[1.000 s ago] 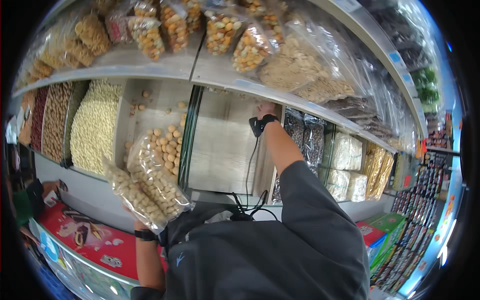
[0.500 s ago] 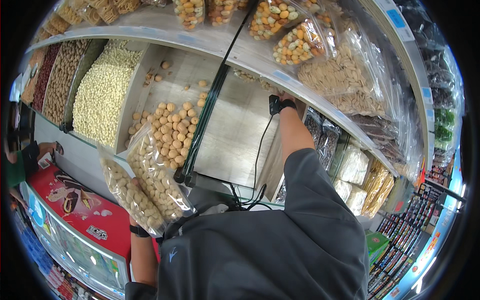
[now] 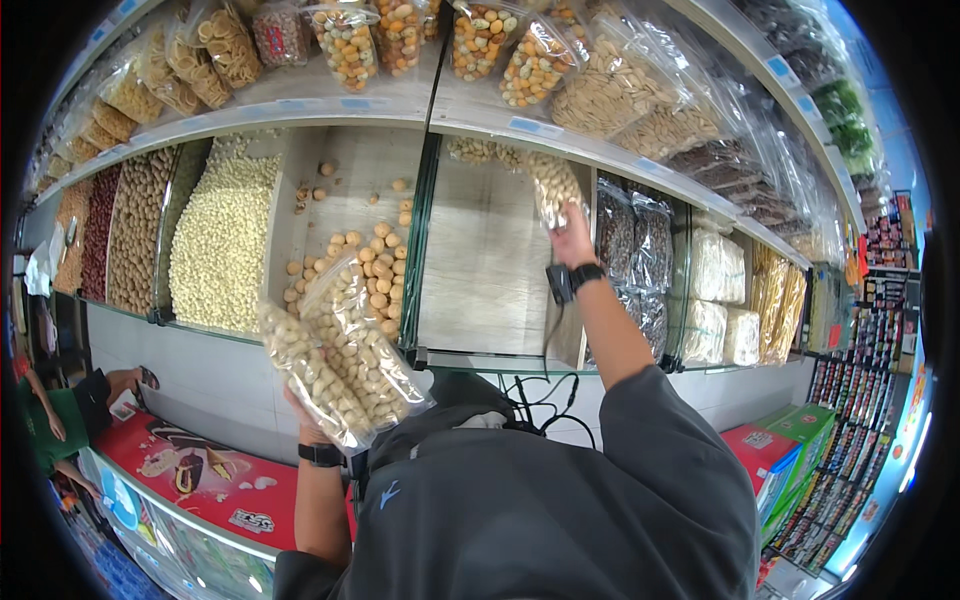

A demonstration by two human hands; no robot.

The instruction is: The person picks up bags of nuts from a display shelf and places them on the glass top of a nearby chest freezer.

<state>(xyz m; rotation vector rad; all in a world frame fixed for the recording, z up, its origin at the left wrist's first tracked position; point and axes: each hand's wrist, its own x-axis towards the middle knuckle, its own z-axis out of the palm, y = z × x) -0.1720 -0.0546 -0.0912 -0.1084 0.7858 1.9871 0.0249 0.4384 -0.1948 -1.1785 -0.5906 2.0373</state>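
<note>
Up at the shelf bin [image 3: 480, 270], the right hand [image 3: 572, 240] has fingers closed around a nut bag [image 3: 553, 185]; the left hand [image 3: 312, 415] grips two clear nut packs [image 3: 340, 355] from below.

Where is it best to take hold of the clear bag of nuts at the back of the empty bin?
Probably its lower end, coming from the front: the bag of nuts stands upright against the back wall, and the right hand already grips there.
</note>
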